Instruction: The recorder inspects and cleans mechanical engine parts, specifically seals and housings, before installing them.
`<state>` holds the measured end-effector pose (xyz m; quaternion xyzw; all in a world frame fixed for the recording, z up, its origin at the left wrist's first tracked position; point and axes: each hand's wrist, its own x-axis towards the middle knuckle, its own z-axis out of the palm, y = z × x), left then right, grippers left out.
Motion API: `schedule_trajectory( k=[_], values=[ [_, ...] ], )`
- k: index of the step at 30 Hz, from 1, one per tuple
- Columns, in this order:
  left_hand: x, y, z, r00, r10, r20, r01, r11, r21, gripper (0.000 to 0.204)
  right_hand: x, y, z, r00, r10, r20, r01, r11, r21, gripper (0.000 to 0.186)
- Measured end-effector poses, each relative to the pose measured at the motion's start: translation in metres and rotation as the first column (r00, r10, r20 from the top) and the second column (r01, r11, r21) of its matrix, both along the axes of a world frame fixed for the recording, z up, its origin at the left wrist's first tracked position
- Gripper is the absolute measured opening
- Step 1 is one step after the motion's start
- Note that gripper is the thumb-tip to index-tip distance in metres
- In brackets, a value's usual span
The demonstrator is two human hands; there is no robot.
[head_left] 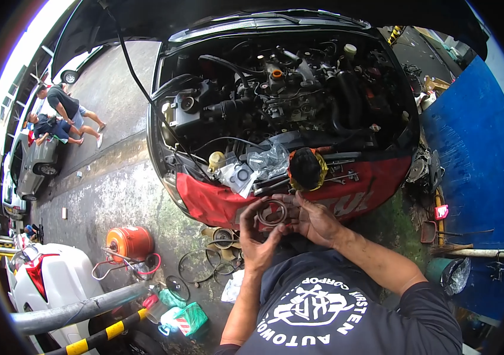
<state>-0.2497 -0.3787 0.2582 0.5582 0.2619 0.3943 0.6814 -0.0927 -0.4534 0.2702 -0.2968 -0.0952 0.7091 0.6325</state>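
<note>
Above the front of the car, a thin round seal ring (285,212) is upright between my hands. My left hand (254,239) grips it from the left, thumb at its lower edge and fingers curled along the side. At its right edge, my right hand (318,223) has its thumb and bent fingers against the ring. Just beyond lies a red cover (210,201) draped over the car's front. On it rest a clear plastic packet (237,177) with dark rings inside, a crumpled clear bag (268,160), a black container with a yellow rim (307,168) and several wrenches (342,176).
The engine bay (275,89) is exposed under the raised hood, with a prop rod (130,65) on the left. Lower left are an orange tank (129,242), a fan (223,238), belts (195,266) and a metal rail (80,310). A blue panel (476,160) stands right. Two people (65,112) are far left.
</note>
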Motion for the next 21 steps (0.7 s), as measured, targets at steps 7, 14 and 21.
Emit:
schedule_trajectory(
  k=[7, 14, 21],
  values=[
    [0.01, -0.023, -0.003, 0.969, -0.165, 0.182, 0.213, 0.934, -0.288, 0.069, -0.006, -0.017, 0.015, 0.989, -0.05, -0.142, 0.047, 0.998, -0.028, 0.05],
    [0.023, -0.025, -0.001, 0.976, -0.2, 0.089, 0.211, 0.966, -0.146, 0.08, 0.024, -0.034, 0.013, 0.983, -0.091, -0.162, 0.088, 0.996, -0.031, 0.055],
    [0.014, -0.006, -0.028, 0.974, -0.016, -0.226, -0.028, 0.982, -0.188, 0.053, 0.128, -0.076, -0.031, 0.929, -0.37, 0.011, 0.368, 0.922, -0.12, 0.048]
  ],
)
